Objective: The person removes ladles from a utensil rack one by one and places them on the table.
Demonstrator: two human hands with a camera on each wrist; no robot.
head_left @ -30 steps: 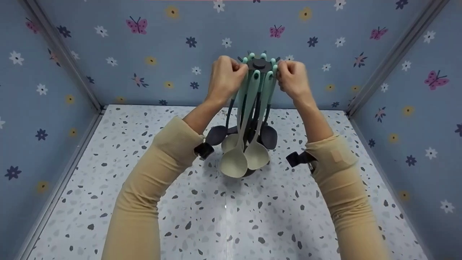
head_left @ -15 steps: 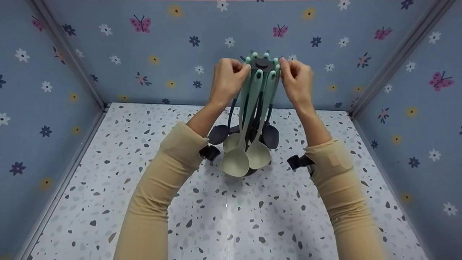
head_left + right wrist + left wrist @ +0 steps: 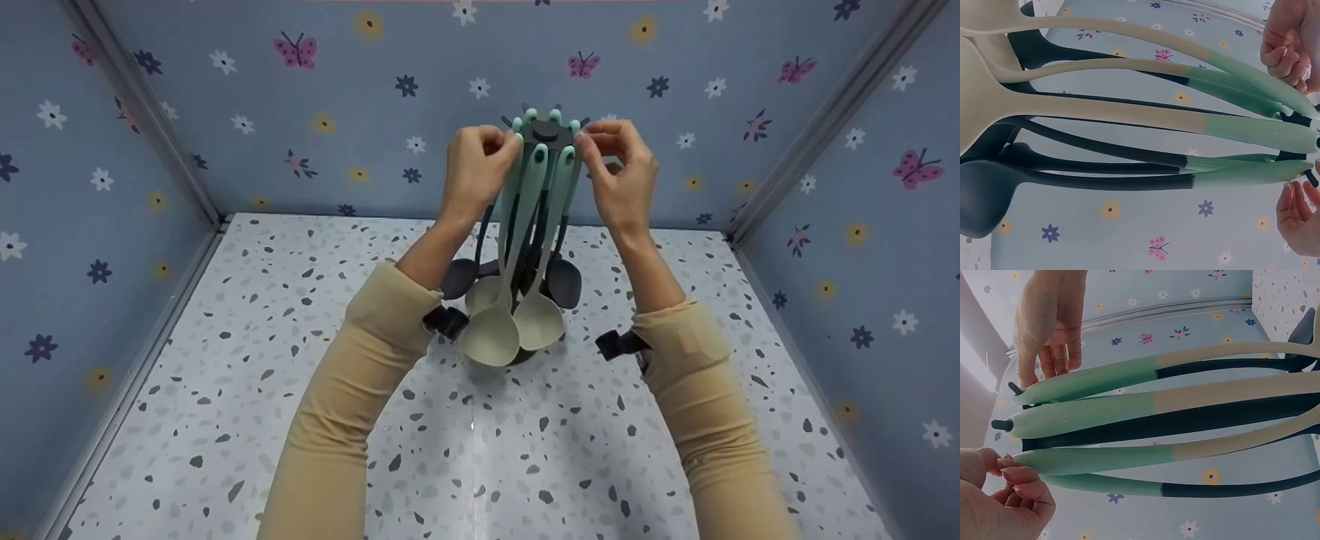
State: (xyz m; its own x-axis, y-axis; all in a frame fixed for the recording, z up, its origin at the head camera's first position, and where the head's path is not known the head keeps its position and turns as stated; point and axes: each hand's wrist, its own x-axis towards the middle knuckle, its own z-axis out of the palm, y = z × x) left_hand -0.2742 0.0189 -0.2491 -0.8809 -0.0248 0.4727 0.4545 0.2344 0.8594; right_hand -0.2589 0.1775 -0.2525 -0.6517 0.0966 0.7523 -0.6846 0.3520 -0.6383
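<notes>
Several kitchen utensils with mint-green handles hang from a dark rotating-style stand [image 3: 545, 135]. Foremost is a beige ladle [image 3: 491, 337], with a second beige ladle [image 3: 538, 322] to its right. At the stand's left, my left hand [image 3: 477, 171] pinches the handle end of a beige-shafted utensil [image 3: 1095, 460], fingertips together in the left wrist view. On the opposite side, thumb and fingers of my right hand [image 3: 626, 172] meet at the handle end of a dark spoon [image 3: 985, 197]. Its other fingers are loosely bent.
The stand rises from a white speckled tabletop [image 3: 600, 450], near the blue flowered back wall [image 3: 360, 97]. Side walls [image 3: 862, 225] with grey corner strips enclose the table left and right. Black wrist cameras [image 3: 621, 345] stick out from both beige sleeves.
My right hand has uncurled from a fist-like grip, its thumb and fingers now spread around the handle end. My left forearm has swung slightly right, while the left hand keeps its pinch.
</notes>
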